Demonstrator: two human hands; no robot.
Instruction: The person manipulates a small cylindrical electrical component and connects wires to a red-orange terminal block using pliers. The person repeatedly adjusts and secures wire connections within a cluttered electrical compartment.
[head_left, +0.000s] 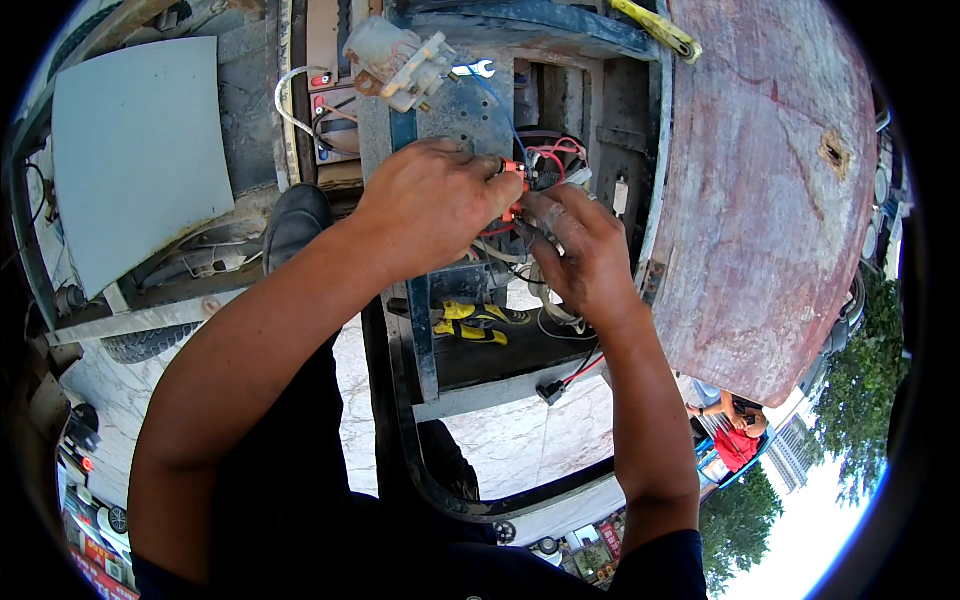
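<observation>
An orange plastic part [514,168] with dark terminals sits at the middle, among red, blue and white wires [563,150]. My left hand [440,195] pinches it from the left, thumb and forefinger together. From the right, my right hand [590,245] closes its fingers on the lower end of the same part; its fingertips are partly hidden. Above the hands, a grey cylindrical metal unit [385,60] rests on the metal frame, with an open-ended wrench [478,70] beside it. Yellow-and-black pliers [472,330] lie in the dark compartment below the hands.
Battery terminals with cables [325,110] show left of the frame. A large worn wooden panel [760,200] fills the right, a yellow-handled tool [665,30] at its top edge. A grey sheet [145,160] lies left. A black connector [550,391] hangs below. Another person [740,415] is farther off.
</observation>
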